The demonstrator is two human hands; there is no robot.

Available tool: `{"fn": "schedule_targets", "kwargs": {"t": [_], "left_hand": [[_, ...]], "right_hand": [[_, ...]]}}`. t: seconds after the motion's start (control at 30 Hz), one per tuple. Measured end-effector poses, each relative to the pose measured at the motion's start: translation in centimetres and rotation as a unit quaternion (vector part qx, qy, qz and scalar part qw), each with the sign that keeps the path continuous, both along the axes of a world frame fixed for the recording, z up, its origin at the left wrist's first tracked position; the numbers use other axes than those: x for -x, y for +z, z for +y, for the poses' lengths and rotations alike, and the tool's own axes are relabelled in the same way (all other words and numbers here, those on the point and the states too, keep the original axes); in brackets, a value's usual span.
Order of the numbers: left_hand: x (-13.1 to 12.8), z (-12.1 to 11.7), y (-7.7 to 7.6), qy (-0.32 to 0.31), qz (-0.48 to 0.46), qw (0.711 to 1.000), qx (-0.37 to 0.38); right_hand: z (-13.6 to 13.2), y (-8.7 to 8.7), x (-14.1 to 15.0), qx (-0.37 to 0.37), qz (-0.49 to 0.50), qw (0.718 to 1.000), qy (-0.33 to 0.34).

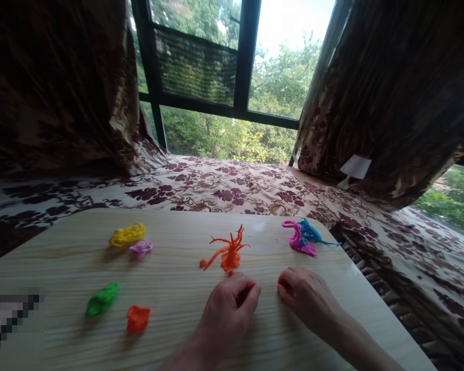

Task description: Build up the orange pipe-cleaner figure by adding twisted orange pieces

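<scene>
Shaping seems underway near our orange, branching, clay-like figure point(230, 258), left grip point(229, 304) and right grip point(307, 293) curled, whether around anything we cannot tell, the next move likely needing delicacy.

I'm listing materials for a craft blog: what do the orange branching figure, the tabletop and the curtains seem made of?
Orange branching figure: probably modelling clay, fairly matte; it looks rolled and pinched into shape.
Tabletop: pale, smooth wood or wood-look laminate; grain lines show but can't settle which.
Curtains: likely fabric, hanging in soft folds; finish is hard to judge in shadow.
</scene>
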State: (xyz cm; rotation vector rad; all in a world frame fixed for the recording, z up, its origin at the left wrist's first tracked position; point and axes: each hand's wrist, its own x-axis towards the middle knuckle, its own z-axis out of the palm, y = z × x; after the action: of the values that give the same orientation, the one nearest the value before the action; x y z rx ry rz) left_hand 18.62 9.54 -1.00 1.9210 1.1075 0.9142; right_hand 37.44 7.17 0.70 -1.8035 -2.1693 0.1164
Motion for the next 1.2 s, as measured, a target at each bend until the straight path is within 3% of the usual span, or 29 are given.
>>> {"fn": "schedule_targets", "kwargs": {"t": [0.13, 0.23, 0.53, 0.73, 0.93, 1.1, 1.2], "left_hand": [[0.1, -0.1, 0.0, 0.000, -0.002, 1.000, 0.003], [0.1, -0.1, 0.0, 0.001, 0.002, 1.000, 0.003], [0.1, -0.1, 0.0, 0.001, 0.001, 1.000, 0.003], [0.0, -0.1, 0.0, 0.002, 0.003, 1.000, 0.003], [0.1, -0.2, -0.1, -0.002, 0.007, 1.000, 0.003], [0.2, -0.2, 0.0, -0.004, 0.009, 1.000, -0.002], [0.1, -0.2, 0.0, -0.002, 0.009, 1.000, -0.005]], "right_hand": [[-0.2, -0.8, -1.2, 0.040, 0.147, 0.988, -0.012], [-0.5, -1.3, -1.8, 0.026, 0.178, 0.984, 0.006], [-0.9, -1.0, -1.1, -0.034, 0.017, 0.999, 0.027], [-2.2, -1.7, 0.0, -0.041, -0.121, 0.990, 0.056], [-2.8, -2.0, -0.6, -0.038, -0.148, 0.986, 0.059], [-3.8, -3.6, -0.8, -0.115, -0.164, 0.976, 0.092], [-3.7, -3.3, -0.2, -0.104, -0.166, 0.975, 0.102]]}}
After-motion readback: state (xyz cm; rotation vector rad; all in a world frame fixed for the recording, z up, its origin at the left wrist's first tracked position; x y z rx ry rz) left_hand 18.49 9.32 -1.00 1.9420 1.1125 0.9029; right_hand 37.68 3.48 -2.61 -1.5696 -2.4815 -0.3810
